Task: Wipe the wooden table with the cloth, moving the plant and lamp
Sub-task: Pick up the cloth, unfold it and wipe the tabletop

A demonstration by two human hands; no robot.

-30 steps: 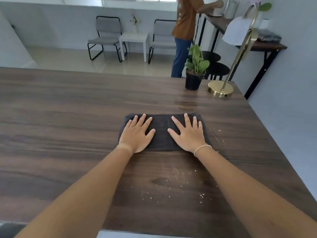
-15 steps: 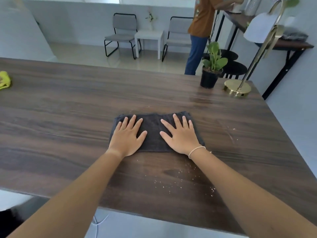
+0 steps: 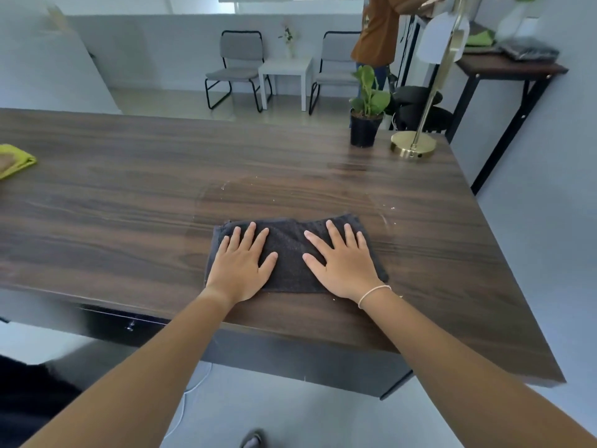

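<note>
Partly hidden cloth (image 3: pixel 290 253) — lamp (image 3: pixel 416 143) top cropped

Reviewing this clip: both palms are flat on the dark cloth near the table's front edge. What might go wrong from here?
1. The crumbs lie beyond the cloth; pulling toward the near edge would probably miss them or drop swept debris on the floor.
2. The plant and lamp stand close together in the far right corner of the table; wiping there without lifting them risks tipping one, and the lamp looks top-heavy.

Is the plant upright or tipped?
Upright: the plant stands in its pot on the table, beside the lamp.
</note>
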